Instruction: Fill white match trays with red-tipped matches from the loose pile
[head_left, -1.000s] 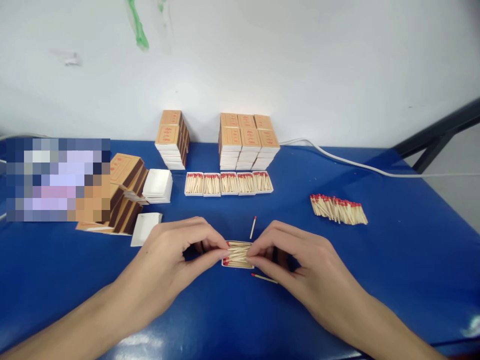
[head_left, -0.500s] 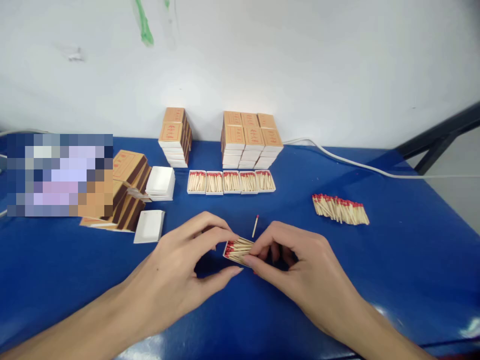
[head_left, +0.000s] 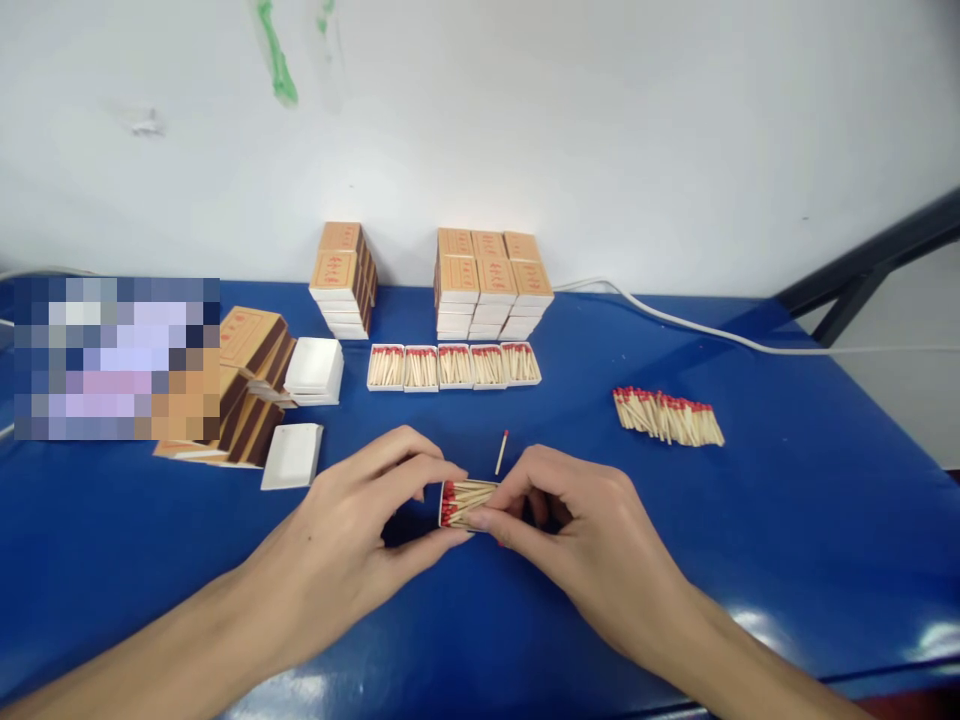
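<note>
My left hand point(head_left: 367, 505) is closed round the left end of a small matchbox tray point(head_left: 441, 508), forefinger at its far side and thumb at its near side. Red-headed matches point(head_left: 461, 500) lie in the tray, heads to the left. At the tray's right end, the thumb and forefinger of my right hand point(head_left: 581, 520) pinch together over the matchsticks; the hand hides that end, and a red tip shows beneath it. One loose match point(head_left: 502, 453) lies on the table just beyond the tray.
Several filled trays point(head_left: 454, 367) stand in a row, with stacked matchboxes point(head_left: 495, 280) behind. To the left are empty trays point(head_left: 313, 370) and matchbox covers point(head_left: 251, 345). A match pile point(head_left: 667, 417) lies right on the blue table point(head_left: 780, 520); a white cable point(head_left: 690, 328) runs behind.
The tray has turned to lie straighter, and my left thumb has closed onto its near side. My right fingers remain on the matches. The whole view has shifted slightly.
</note>
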